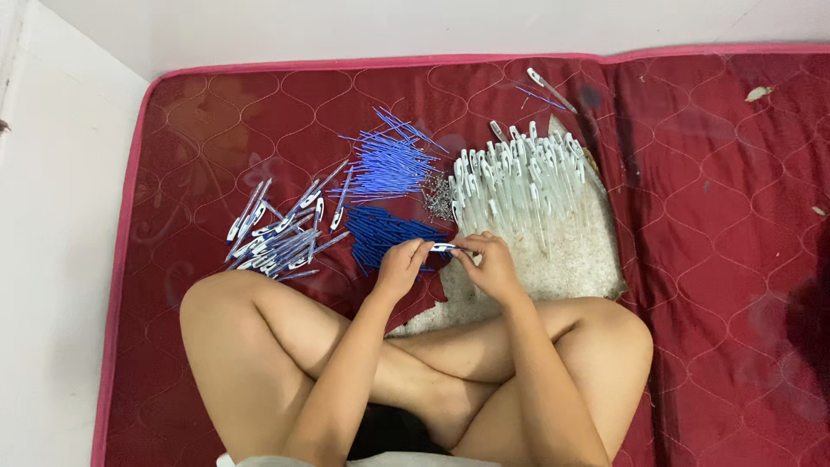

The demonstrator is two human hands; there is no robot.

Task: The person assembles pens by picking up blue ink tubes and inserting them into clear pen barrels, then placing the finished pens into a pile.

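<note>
I sit cross-legged on a dark red quilted mat (692, 259). My left hand (400, 264) and my right hand (490, 264) meet in front of my knees, both gripping one white and blue pen (443, 248) held level between them. Just beyond my hands lie a pile of dark blue pen parts (385, 232), a fan of thin blue refills (386, 164), a small heap of tiny metal springs (437, 197) and a big pile of white clear pen barrels (519, 177).
A heap of assembled white and blue pens (277, 233) lies to the left. A whitish cloth (571, 259) sits under the barrels. Two loose pens (549, 91) rest near the mat's far edge. White floor borders the mat at left and back.
</note>
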